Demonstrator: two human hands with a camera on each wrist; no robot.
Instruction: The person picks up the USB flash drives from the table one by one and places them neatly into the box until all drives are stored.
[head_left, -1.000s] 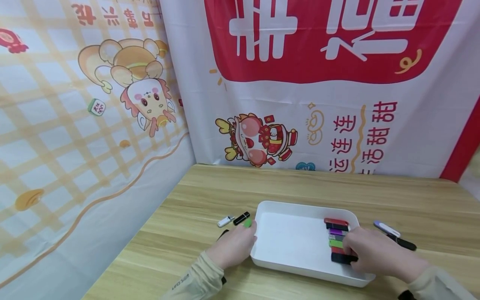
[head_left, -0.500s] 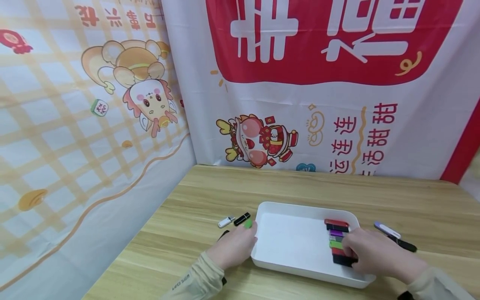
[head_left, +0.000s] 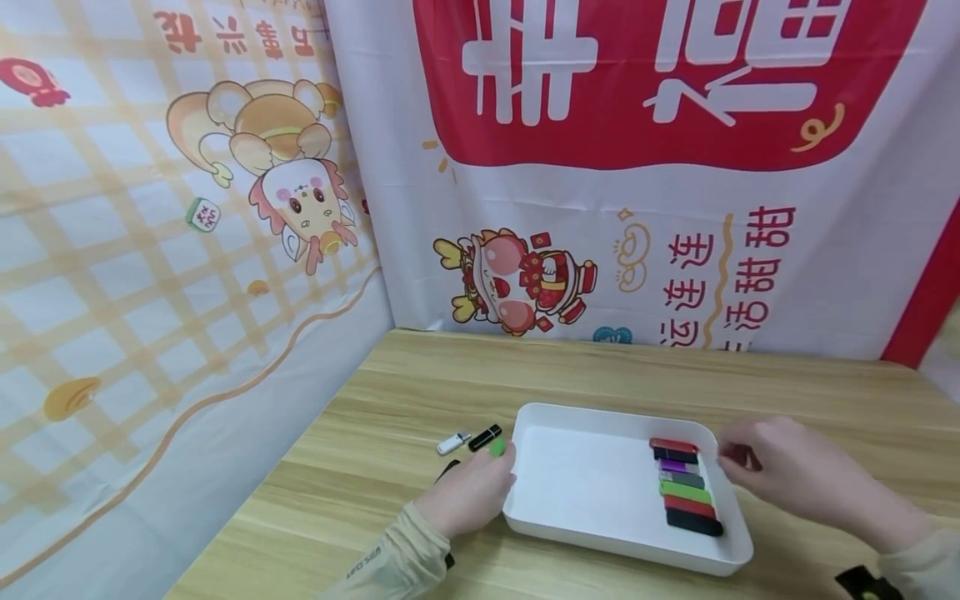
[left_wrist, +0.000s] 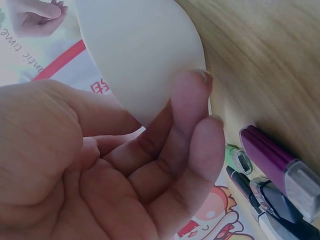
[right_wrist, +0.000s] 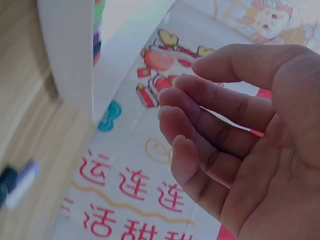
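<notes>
My left hand (head_left: 471, 492) grips the left wall of a white plastic tray (head_left: 585, 479); in the left wrist view the thumb and fingers pinch its wall (left_wrist: 145, 55). Inside the tray's right end lies a column of several USB flash drives: a red one (head_left: 673, 445) at the back, then black, purple, grey, a green one (head_left: 686, 492), red, and a black one (head_left: 694, 522) in front. Just right of the tray hovers my right hand (head_left: 795, 475), holding nothing; its fingers are loosely curled in the right wrist view.
Left of the tray lie a white flash drive (head_left: 452, 443) and a black one (head_left: 484, 437). The left wrist view also has a purple drive (left_wrist: 267, 152) near the left fingers. Blurred purple-and-white (right_wrist: 24, 185) and black (right_wrist: 7, 180) items rest right of the tray. Printed cloths (head_left: 525, 200) hang behind the table.
My right hand has let go of the front black flash drive, left the tray, and moved right and up past its right wall. The left hand stays on the tray.
</notes>
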